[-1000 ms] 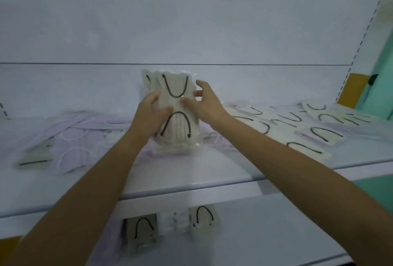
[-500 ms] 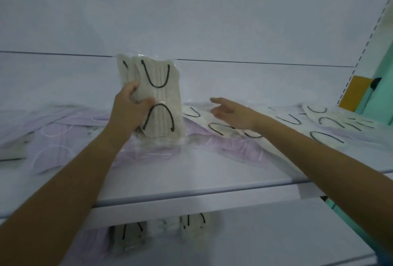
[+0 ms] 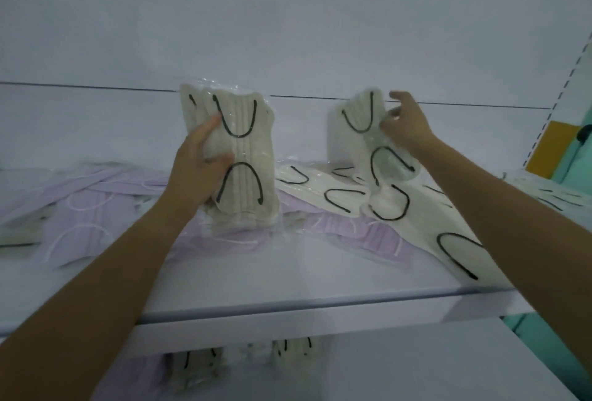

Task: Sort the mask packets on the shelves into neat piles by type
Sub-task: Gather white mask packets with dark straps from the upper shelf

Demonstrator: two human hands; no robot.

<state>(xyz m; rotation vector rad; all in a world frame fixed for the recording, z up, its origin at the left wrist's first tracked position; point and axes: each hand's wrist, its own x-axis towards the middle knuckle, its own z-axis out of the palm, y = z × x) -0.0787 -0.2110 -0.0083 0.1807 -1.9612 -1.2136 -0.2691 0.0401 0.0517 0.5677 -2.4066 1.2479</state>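
My left hand (image 3: 200, 162) grips an upright stack of cream mask packets with black ear loops (image 3: 245, 157), its lower edge resting on the shelf. My right hand (image 3: 405, 125) pinches another cream packet (image 3: 363, 118) by its upper right edge and holds it lifted above the shelf. More cream packets (image 3: 346, 200) lie scattered on the shelf to the right. Lilac packets with white loops (image 3: 83, 218) are spread flat on the left and under the stack.
The white shelf (image 3: 288, 275) has a front lip near me. A lower shelf holds a few more cream packets (image 3: 288, 352). At the far right stand a perforated upright (image 3: 557, 96), a yellow panel (image 3: 549, 149) and a teal wall.
My right hand let go of the stack, reached right over the scattered packets, and has lifted one cream packet. My left hand keeps holding the stack upright.
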